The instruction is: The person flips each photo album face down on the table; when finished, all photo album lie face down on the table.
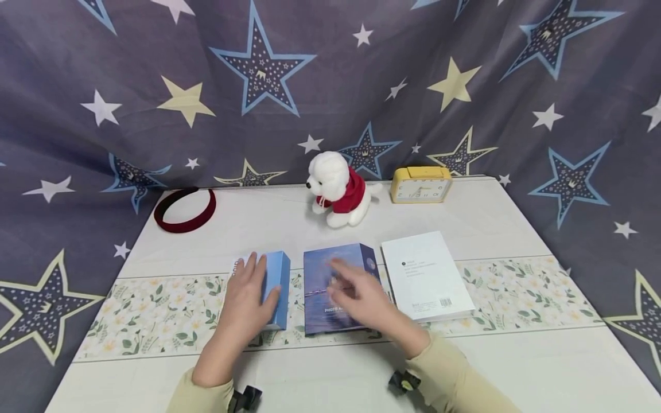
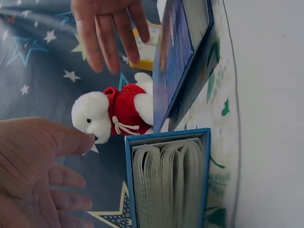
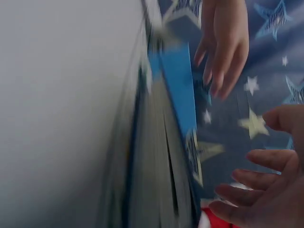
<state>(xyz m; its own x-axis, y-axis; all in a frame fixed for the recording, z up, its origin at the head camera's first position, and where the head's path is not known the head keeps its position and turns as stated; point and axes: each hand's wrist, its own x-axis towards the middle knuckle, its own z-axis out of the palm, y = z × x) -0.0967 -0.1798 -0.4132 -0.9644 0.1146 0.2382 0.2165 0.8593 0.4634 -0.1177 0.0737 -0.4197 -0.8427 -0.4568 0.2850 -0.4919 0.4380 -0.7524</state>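
My left hand (image 1: 247, 295) is spread above the light blue photo album (image 1: 280, 287), its fingers straight and thumb out over the right side. Seen from the left wrist, a gap shows between this hand and the album, whose page edges (image 2: 171, 185) face the camera. In the middle lies a dark blue photo album (image 1: 317, 269) with a sea picture on its cover. My right hand (image 1: 364, 295), blurred, hovers over that cover with fingers loosely bent and nothing held. A white book (image 1: 426, 275) with a barcode lies just to the right.
Behind the albums sits a white plush dog (image 1: 330, 175) in a red hoodie. A yellow alarm clock (image 1: 420, 184) stands at the back right, and a dark red headband (image 1: 185, 223) lies at the back left. A star-patterned curtain (image 1: 320, 51) hangs behind the table (image 1: 320, 378).
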